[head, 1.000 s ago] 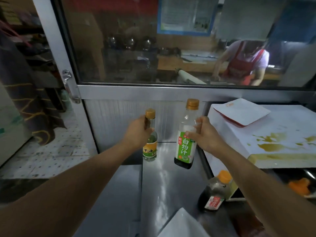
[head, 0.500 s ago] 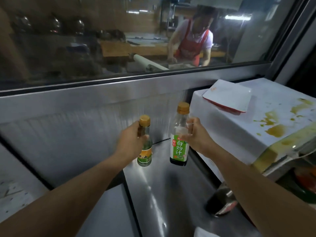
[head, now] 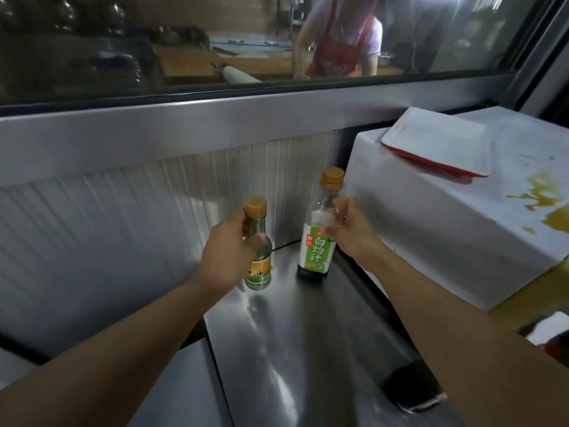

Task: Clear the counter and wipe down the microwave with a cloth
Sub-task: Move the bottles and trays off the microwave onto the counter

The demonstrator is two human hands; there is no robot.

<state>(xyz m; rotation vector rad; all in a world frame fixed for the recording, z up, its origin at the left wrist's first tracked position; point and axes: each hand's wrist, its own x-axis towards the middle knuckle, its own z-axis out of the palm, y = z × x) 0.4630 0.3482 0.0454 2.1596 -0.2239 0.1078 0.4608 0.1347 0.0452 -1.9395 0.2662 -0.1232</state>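
My left hand (head: pixel 229 249) grips a small glass bottle (head: pixel 258 269) with a tan cap and orange label, standing upright at the back of the steel counter (head: pixel 295 349). My right hand (head: pixel 351 234) holds a taller bottle (head: pixel 317 251) with a green label and tan cap, just to the right of the small one. The white microwave (head: pixel 431 229) stands at the right, its top smeared with yellow-brown stains (head: pixel 551 208). No cloth is in view.
A white tray with a red underside (head: pixel 437 149) lies on the microwave top. A dark bottle (head: pixel 412 386) lies near the counter's front right, under my forearm. A ribbed metal wall (head: pixel 123 229) backs the counter; behind the window above, a person in a red apron (head: pixel 338 38) works.
Both bottles have moved back toward the ribbed wall and down onto or close to the counter. My view has shifted right and closer.
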